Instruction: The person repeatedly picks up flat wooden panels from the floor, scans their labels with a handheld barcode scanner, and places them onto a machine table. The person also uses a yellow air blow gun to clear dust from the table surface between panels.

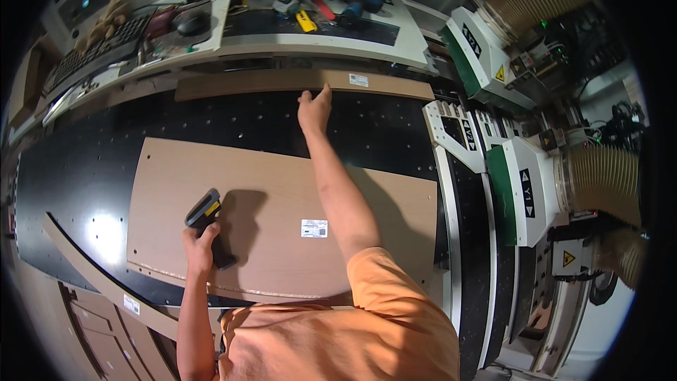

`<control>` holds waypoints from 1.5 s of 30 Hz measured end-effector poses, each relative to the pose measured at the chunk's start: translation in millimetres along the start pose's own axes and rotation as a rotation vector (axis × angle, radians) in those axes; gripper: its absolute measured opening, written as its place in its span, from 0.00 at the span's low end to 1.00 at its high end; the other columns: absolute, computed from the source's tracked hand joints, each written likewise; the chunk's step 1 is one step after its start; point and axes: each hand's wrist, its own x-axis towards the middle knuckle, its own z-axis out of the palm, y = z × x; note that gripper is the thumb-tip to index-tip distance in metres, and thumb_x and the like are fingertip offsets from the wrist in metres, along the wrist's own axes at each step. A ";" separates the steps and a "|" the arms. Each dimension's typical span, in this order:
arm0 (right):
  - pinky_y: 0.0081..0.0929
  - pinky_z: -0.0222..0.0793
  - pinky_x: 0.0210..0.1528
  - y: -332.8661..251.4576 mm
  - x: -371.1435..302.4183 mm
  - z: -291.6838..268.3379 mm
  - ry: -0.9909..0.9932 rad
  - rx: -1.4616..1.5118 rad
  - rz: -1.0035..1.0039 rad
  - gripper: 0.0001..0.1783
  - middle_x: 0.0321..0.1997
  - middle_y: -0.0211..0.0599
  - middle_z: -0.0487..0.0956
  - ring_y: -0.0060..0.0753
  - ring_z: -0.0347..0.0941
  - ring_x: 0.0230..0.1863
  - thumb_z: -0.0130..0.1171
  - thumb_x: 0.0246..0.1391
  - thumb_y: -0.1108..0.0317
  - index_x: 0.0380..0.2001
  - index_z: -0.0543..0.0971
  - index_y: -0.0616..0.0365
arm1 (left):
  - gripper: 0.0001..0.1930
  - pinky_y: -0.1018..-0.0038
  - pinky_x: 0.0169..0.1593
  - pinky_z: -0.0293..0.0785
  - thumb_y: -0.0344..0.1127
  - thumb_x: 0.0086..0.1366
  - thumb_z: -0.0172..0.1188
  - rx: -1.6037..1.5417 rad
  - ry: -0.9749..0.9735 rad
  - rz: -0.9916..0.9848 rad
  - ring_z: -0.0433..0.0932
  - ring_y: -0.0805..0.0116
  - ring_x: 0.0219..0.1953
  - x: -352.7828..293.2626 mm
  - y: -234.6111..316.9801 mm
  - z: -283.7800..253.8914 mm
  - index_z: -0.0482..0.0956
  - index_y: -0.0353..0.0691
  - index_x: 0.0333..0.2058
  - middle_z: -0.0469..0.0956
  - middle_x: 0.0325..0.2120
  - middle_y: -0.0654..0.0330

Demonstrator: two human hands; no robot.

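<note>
My left hand (201, 247) is wrapped round a handheld barcode scanner (204, 212), dark grey with a yellow label, held over a large light-brown panel (233, 176). A white printed label (314, 228) is stuck on the panel to the scanner's right. My right hand (315, 109) reaches across the panel to a narrow brown board (275, 83) at the far edge of the black machine bed (226, 114). Its fingers meet the board's near edge and appear to grip it; the fingers' undersides are hidden. This board also bears a white label (358, 80).
White machine heads with ribbed hoses (599, 180) stand at the right. Along the left front lies a long, narrow strip (99, 271). Beyond the bed, a white worktop (405, 10) carries tools, a yellow cutter (306, 21), a mouse (192, 23) and a keyboard (95, 56).
</note>
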 end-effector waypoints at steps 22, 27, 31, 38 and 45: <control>0.26 0.82 0.31 22.1 48.9 -47.8 -0.055 0.138 0.048 0.13 0.61 0.48 0.66 0.37 0.82 0.42 0.52 0.61 0.76 0.47 0.73 0.72 | 0.17 0.75 0.30 0.67 0.43 0.59 0.58 -0.045 0.062 0.060 0.72 0.76 0.25 -9.0 8.0 -28.7 0.81 0.31 0.29 0.79 0.25 0.61; 0.28 0.82 0.38 20.8 48.1 -47.0 -0.087 0.018 0.094 0.16 0.50 0.49 0.76 0.36 0.81 0.43 0.55 0.61 0.70 0.49 0.74 0.68 | 0.15 0.78 0.24 0.66 0.42 0.58 0.58 -0.026 0.084 -0.150 0.73 0.75 0.20 -78.1 14.8 -65.5 0.77 0.33 0.28 0.76 0.19 0.60; 0.28 0.82 0.38 27.0 56.1 -40.6 -0.095 -0.002 0.140 0.18 0.49 0.48 0.77 0.36 0.81 0.45 0.58 0.60 0.68 0.49 0.74 0.70 | 0.14 0.78 0.28 0.69 0.39 0.57 0.61 -0.132 0.056 -0.261 0.75 0.72 0.22 -119.8 3.4 -59.4 0.78 0.31 0.33 0.76 0.20 0.59; 0.42 0.64 0.62 39.5 28.9 -169.4 -0.200 -0.518 -0.247 0.28 0.60 0.47 0.74 0.52 0.69 0.60 0.60 0.58 0.53 0.56 0.74 0.60 | 0.12 0.83 0.11 0.53 0.40 0.63 0.58 -0.052 -0.062 -0.424 0.66 0.82 0.11 -110.3 -15.1 -47.5 0.78 0.36 0.33 0.84 0.25 0.56; 0.44 0.52 0.70 52.3 -139.9 -334.9 -0.154 -0.921 -0.304 0.34 0.71 0.45 0.60 0.51 0.55 0.70 0.59 0.59 0.57 0.64 0.64 0.64 | 0.15 0.83 0.11 0.50 0.45 0.65 0.55 -0.040 -0.063 -0.419 0.61 0.83 0.08 -97.4 -16.5 -44.8 0.77 0.38 0.32 0.84 0.24 0.57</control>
